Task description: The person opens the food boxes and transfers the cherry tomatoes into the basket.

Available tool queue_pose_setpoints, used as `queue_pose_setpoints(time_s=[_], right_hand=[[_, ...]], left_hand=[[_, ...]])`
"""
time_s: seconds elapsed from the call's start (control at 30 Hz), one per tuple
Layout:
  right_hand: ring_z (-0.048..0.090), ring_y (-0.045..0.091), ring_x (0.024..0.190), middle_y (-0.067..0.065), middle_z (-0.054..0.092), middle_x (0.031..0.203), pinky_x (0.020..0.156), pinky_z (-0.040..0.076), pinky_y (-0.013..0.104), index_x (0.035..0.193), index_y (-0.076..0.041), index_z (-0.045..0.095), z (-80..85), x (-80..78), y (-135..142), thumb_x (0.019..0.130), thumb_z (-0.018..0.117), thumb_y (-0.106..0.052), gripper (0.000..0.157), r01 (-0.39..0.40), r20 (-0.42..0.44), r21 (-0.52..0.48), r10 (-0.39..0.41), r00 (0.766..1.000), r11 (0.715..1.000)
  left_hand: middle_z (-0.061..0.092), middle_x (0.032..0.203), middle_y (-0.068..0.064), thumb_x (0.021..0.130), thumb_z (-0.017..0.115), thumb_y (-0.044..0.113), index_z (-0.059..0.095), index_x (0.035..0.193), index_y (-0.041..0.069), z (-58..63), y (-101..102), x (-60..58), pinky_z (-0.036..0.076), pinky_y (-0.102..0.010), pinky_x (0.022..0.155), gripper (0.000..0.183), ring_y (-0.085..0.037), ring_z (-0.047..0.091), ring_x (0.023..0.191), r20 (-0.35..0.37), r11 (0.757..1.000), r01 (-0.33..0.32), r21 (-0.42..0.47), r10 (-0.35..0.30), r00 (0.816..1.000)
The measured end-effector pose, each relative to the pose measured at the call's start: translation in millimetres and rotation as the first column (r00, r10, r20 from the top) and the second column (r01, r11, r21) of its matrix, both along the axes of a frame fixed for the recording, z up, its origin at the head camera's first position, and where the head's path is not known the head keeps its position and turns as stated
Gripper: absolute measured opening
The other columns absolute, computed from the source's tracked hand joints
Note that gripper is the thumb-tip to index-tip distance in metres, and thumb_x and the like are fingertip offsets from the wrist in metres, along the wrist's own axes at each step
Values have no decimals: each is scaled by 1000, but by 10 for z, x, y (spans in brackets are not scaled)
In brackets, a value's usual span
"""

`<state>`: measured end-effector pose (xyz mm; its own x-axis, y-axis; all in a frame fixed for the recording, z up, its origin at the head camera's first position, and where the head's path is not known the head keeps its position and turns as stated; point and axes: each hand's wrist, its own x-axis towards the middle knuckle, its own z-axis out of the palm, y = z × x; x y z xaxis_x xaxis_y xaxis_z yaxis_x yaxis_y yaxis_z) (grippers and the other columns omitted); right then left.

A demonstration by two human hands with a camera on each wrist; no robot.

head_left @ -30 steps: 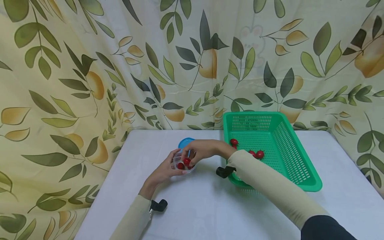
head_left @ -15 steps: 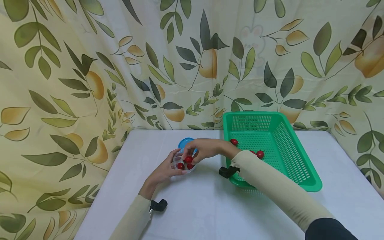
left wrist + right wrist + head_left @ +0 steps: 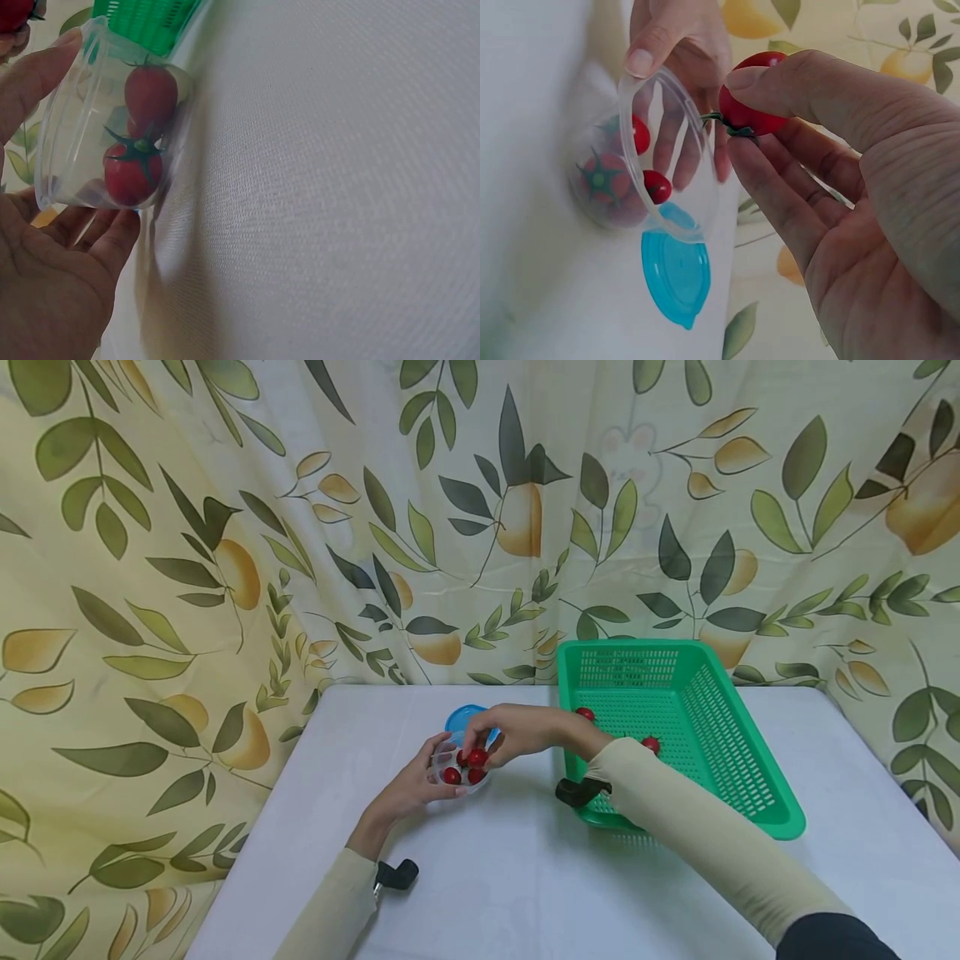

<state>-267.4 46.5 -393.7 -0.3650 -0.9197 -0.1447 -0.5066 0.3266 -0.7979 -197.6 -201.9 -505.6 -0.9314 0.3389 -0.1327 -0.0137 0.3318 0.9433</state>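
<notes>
My left hand (image 3: 408, 787) grips a small clear plastic cup (image 3: 442, 758), thumb at its rim and fingers along its side. Several red cherry tomatoes (image 3: 151, 94) with green stems lie inside the cup, low against the bottom. Between the thumb and fingers of my right hand (image 3: 521, 731) is another cherry tomato (image 3: 750, 105), pinched over the cup's mouth with its green stem toward the opening. Just behind the cup sits a blue lid (image 3: 676, 277), partly covered by my right hand in the head view.
A green perforated basket (image 3: 750, 727) stands on the right of the white table (image 3: 480, 885), with a few cherry tomatoes (image 3: 651, 745) in it. My right forearm crosses over its near left corner. A leaf-patterned curtain (image 3: 480, 527) hangs behind the table.
My right hand has shifted slightly up and right with the pinched cherry tomato, uncovering more of the tomatoes in the cup. The left hand and the cup stay where they were.
</notes>
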Motion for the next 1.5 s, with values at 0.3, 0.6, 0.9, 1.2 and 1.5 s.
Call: queue_pose_setpoints(time_s=[0.3,0.6,0.9,1.2,1.5], right_hand=[[63,18,109,-2,68,116,95,57,35,119,-16,71,86,32,123,88,78,-9,32,-1,-26,-28,0,1000,1000],[64,17,108,-4,68,114,94,57,33,119,-16,72,149,62,270,91,76,-10,30,28,-3,-42,-28,1000,999],[64,20,110,-2,67,117,94,57,35,119,-21,72,222,94,376,90,77,-12,31,44,-17,-39,-45,999,998],[63,20,111,-1,67,118,93,58,35,121,-21,71,250,123,551,90,78,-15,32,101,-24,-27,-102,995,994],[63,23,113,-2,66,121,94,58,35,119,-22,69,282,150,766,86,82,-17,36,178,-17,-14,-178,984,984]], left_hand=[[35,161,-2,81,87,31,21,161,25,32,9,19,33,-58,117,104,-30,31,149,7,1000,3,13,-3,1000],[36,161,-2,81,87,30,23,160,28,29,21,24,34,-59,116,102,-31,31,149,10,1000,-20,-4,20,1000],[37,161,-2,81,87,26,26,159,30,31,30,33,34,-60,116,99,-31,30,149,14,999,-33,-4,33,999],[38,161,-3,79,88,30,27,158,32,30,53,36,36,-61,114,100,-34,29,150,17,998,-51,-30,51,999],[37,161,-3,79,88,30,27,158,31,44,56,50,35,-59,115,100,-35,26,151,17,998,-52,-28,52,998]])
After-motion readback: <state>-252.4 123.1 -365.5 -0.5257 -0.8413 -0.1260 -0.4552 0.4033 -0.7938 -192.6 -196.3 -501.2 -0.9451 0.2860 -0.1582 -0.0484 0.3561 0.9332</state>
